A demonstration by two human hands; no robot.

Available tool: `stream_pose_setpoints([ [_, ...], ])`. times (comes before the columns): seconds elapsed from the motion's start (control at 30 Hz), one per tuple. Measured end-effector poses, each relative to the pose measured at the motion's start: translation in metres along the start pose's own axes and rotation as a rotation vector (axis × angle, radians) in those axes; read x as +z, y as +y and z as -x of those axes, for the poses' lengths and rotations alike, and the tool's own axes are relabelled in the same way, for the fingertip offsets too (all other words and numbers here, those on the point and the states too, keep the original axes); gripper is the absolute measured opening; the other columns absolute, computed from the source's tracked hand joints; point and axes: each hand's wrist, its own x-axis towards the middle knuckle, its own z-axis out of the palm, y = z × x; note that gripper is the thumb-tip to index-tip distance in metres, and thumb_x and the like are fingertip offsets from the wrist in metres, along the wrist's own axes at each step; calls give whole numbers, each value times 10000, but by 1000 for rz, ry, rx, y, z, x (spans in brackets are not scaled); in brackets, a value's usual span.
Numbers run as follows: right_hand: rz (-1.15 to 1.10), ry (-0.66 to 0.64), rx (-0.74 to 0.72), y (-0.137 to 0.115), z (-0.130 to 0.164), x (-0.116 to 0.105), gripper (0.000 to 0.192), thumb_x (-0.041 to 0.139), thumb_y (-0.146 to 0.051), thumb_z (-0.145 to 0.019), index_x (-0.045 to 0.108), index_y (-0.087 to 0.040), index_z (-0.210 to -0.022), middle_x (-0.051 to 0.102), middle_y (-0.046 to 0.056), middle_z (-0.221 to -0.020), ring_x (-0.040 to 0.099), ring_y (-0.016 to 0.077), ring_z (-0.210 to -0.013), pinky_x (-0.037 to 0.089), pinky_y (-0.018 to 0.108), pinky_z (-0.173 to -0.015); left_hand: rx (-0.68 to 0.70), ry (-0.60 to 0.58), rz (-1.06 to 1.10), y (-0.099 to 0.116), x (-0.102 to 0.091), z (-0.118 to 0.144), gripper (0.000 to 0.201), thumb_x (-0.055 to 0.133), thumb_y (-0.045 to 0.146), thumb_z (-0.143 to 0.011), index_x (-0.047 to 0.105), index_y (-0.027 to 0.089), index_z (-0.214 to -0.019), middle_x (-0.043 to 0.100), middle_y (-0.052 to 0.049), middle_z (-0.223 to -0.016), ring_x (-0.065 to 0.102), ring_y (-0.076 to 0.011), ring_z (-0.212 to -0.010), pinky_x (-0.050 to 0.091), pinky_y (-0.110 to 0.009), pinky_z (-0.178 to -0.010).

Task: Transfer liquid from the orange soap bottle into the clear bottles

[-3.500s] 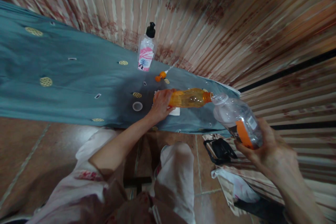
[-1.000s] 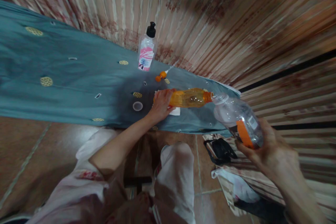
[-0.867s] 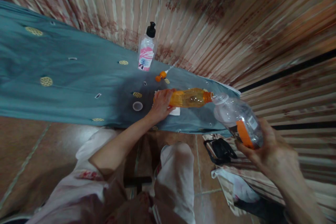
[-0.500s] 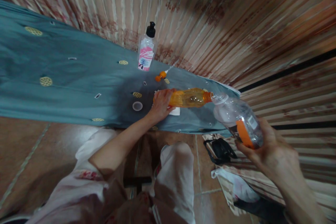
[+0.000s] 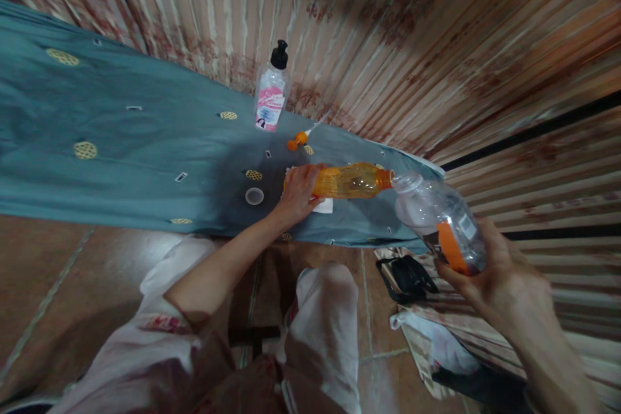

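We hold two bottles mouth to mouth above the blue-green patterned cloth (image 5: pixel 121 136) that covers the surface.

Left hand (image 5: pixel 297 193): closed around the base end of the orange translucent plastic bottle (image 5: pixel 352 181). This bottle lies nearly horizontal, just above the cloth, with its open neck pointing right. A small white paper piece (image 5: pixel 324 206) lies on the cloth just under the hand and bottle.

Right hand (image 5: pixel 490 272): fingers wrapped from below around the lower body of the clear plastic bottle with an orange label band (image 5: pixel 439 220). This bottle is tilted, its mouth up and to the left, and meets the neck of the orange bottle. We cannot tell whether the two mouths touch or stand just apart.

On the cloth:
- A small round white cap (image 5: pixel 254 195) lies left of the left hand, near but apart from it.
- A small orange nozzle piece (image 5: pixel 297 140) lies beyond the orange bottle.
- A clear pump bottle with a pink label and black pump head (image 5: pixel 270 94) stands upright near the striped curtain (image 5: pixel 388 32).

On the brown tiled floor (image 5: pixel 58 284): a black strap object (image 5: pixel 406 278) lies below the clear bottle, beside a white bag (image 5: pixel 436 349). Our knees in light trousers (image 5: pixel 325 323) show at the lower middle.
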Motion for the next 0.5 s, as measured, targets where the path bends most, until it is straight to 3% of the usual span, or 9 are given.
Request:
stream_pose_setpoints([
  [0.27, -39, -44, 77, 0, 3, 1, 739, 561, -535, -891, 483, -120, -1498, 740, 222, -1116, 699, 359, -838, 507, 434, -626, 27, 14, 3, -3, 2, 0, 679, 698, 435, -914, 453, 176, -1492, 576, -190, -1425, 504, -364, -1342, 343, -559, -1188],
  [0.5, -15, -26, 22, -2, 0, -1, 734, 568, -506, -914, 474, -77, -1501, 745, 230, -1092, 716, 353, -847, 518, 420, -631, 19, 11, 4, -2, 1, 0, 692, 695, 453, -916, 454, 172, -1501, 573, -189, -1432, 500, -357, -1337, 340, -545, -1185],
])
